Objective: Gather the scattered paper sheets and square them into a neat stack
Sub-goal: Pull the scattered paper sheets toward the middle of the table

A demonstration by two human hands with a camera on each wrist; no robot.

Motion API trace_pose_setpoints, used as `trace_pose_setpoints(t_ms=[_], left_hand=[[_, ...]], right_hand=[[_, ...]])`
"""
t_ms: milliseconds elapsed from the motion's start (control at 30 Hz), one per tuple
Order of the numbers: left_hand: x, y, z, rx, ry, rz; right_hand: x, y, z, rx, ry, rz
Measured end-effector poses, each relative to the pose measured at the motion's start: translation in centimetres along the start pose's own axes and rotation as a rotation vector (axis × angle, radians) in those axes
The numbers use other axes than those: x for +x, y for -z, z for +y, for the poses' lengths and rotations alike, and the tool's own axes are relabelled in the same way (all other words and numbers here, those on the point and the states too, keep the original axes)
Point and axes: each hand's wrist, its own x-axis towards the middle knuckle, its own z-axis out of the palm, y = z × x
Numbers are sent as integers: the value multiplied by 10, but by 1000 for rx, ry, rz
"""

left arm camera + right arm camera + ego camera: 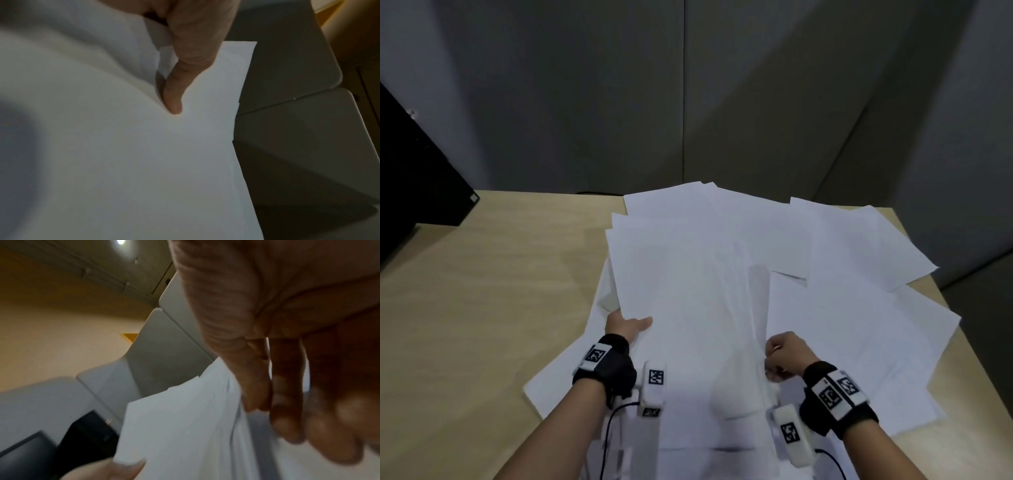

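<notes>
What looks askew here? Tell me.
The loose paper sheets lie fanned at clashing angles across the table, some overhanging its right edge. The left hand and right hand hold a partly gathered bundle, its edges uneven.

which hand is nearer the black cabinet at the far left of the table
Left. The left hand grips the left edge of the lifted sheets, on the black cabinet's side. The right hand pinches their right edge, farther across the table.
</notes>
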Motion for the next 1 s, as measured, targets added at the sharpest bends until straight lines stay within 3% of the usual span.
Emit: trace_pose_setpoints(t_ms=[33,100,167,200,300,400,567,633,733,833,900,1000], left_hand=[[3,1,4,22,-29,10],[10,3,14,58,-80,13],[16,7,22,63,-102,19],[19,7,25,49,-97,11],[21,-1,27,40,-38,-74],[19,-21,25,165,-7,-161],[12,-44,19,322,-32,-306],[11,-45,16,284,-39,-289],[16,-32,13,274,-63,-125],[21,-13,14,255,-93,13],[19,-7,17,202,-103,10],[11,-6,19,106,-34,-136]], right_hand=[[-2,11,3,51,11,53],[0,40,17,135,-21,354],[-2,67,40,169,-221,660],[-5,75,49,217,-332,732],[-5,82,63,417,-468,746],[12,80,62,588,-375,776],[23,57,53,447,-173,700],[20,53,53,411,-122,602],[17,67,66,382,-115,440],[11,87,80,355,-164,403],[4,94,83,366,-168,439],[0,84,78,494,-90,517]])
